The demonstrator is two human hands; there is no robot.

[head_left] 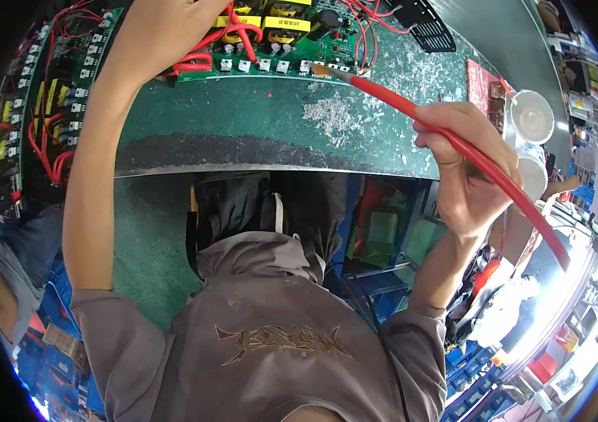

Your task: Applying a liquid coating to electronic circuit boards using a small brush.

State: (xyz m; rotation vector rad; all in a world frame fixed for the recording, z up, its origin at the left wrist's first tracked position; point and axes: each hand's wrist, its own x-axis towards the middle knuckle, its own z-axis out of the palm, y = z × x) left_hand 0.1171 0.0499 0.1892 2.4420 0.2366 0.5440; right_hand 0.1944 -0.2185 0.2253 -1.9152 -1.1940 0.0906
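Observation:
My right hand [471, 162] is closed around the long red handle of a paintbrush [390, 97]. The brush's tan bristles reach the near edge of a green circuit board [345, 53], beside a row of small upright components. My left hand [179, 32] is over the left part of this board, next to thick red wires [193, 62]. Its fingers run past the top of the picture, so I cannot see what they hold or touch. Yellow-wrapped transformers [286, 27] and a black capacitor [326, 24] stand on the board.
More boards with red wires [56, 119] stand at the left. White flakes [334, 116] lie on the green bench. Two white cups [532, 116] stand at the right, near a red block [480, 88]. A black slotted plate [431, 32] lies at the back. A person's arm [0, 292] shows at lower left.

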